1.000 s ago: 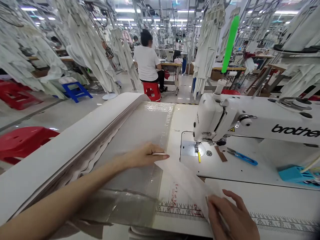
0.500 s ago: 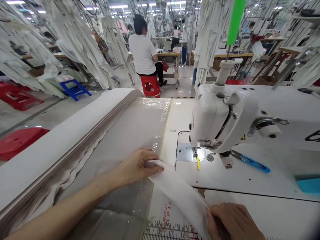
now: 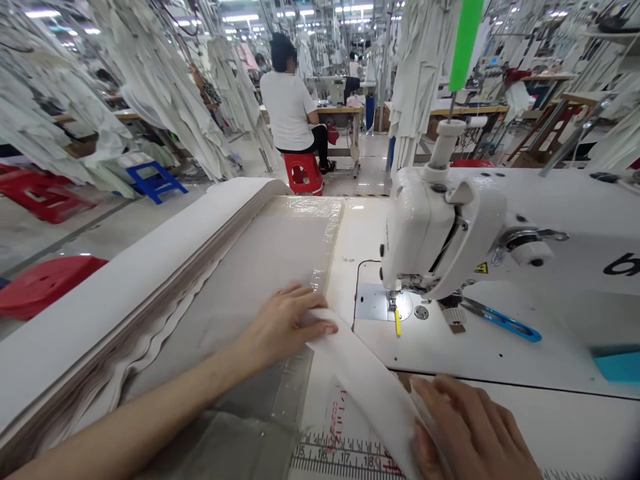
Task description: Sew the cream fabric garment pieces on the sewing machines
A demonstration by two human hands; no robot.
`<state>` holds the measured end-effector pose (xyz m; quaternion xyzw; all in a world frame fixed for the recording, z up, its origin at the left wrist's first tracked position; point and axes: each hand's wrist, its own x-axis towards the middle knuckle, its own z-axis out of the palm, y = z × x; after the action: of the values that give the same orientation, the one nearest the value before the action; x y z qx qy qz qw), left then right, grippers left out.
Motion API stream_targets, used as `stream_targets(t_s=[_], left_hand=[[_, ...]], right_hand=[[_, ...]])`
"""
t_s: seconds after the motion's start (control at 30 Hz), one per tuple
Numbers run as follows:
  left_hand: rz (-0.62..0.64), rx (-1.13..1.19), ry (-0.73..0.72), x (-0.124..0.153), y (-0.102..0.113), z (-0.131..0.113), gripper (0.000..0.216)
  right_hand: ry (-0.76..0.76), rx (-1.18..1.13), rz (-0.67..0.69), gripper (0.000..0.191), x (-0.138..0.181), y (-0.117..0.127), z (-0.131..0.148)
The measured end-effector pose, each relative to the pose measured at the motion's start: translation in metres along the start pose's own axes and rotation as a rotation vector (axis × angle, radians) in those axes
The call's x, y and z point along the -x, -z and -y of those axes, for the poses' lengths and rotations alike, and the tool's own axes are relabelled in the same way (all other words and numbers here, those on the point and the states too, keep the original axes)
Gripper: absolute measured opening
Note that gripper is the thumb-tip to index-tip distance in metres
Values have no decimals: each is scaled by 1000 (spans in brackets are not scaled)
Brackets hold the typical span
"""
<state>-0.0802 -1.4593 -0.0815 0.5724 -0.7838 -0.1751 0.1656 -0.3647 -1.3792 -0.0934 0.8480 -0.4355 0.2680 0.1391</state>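
Note:
A folded strip of white fabric [image 3: 367,377] slants across the front of the sewing table between my two hands. My left hand [image 3: 290,320] pinches its far end between thumb and fingers, over the edge of the clear plastic sheet. Near the front edge, my right hand [image 3: 465,427] is closed on the strip's near end; part of the fabric there is hidden behind the fingers. The sewing machine [image 3: 445,233] stands beyond the strip to the right, its presser foot [image 3: 393,300] apart from the fabric, with a yellow tab [image 3: 398,323] at it.
A long stack of white fabric pieces [image 3: 150,267] lies along the left. Blue-handled scissors [image 3: 505,321] rest under the machine arm, and a printed ruler [image 3: 345,457] runs along the front. A person [image 3: 289,100] sits ahead on a red stool [image 3: 303,175].
My left hand has shifted slightly right and up with the strip's end. My right hand has risen a little, its fingers now further over the fabric.

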Motion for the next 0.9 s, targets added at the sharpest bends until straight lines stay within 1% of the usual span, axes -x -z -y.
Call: stream_targets(t_s=[0.03,0.1,0.13,0.2,0.23,0.3,0.37,0.43,0.47,0.53,0.63,0.77,0.83,0.9], left_hand=[[-43,-29,-8,-3,1,-2,20],[-118,-88,-51,-13,2,-6,34],[-147,-121,-101,-19,3,-9,38],[-178,-199,-256,-28,3,-14,35],[-195,-251,-350,-30,2,-17,28],[-236,-325,-527,-26,-2,-21,9],[-289,-339,-622,-13,-9,-24,19],[-312,-313,-600,2,-16,-26,24],[-297,-308,-560,8,-19,-26,27],[-229,-323,-492,12,-23,-26,39],[-122,-329,-483,-4,-26,-25,50],[-17,-189,-506,-40,-28,-25,45],[9,-132,-501,-50,-28,-26,42],[24,-106,-488,-53,-28,-27,42]], right_hand=[[69,10,-17,33,0,-2,1],[219,-61,-21,36,-2,-6,8],[276,-116,-11,38,-3,-8,12],[358,-167,10,41,-7,-10,19],[392,-155,26,41,-11,-10,21],[493,-108,66,39,-18,-7,21],[605,-64,117,32,-25,-2,16],[663,-58,143,27,-28,0,8],[673,-64,144,27,-29,0,4],[667,-76,143,30,-28,-3,-2],[595,-67,130,36,-28,-11,-6],[480,-4,69,38,-33,-19,-7],[464,10,48,38,-33,-21,-8],[451,15,55,36,-31,-22,-9]])
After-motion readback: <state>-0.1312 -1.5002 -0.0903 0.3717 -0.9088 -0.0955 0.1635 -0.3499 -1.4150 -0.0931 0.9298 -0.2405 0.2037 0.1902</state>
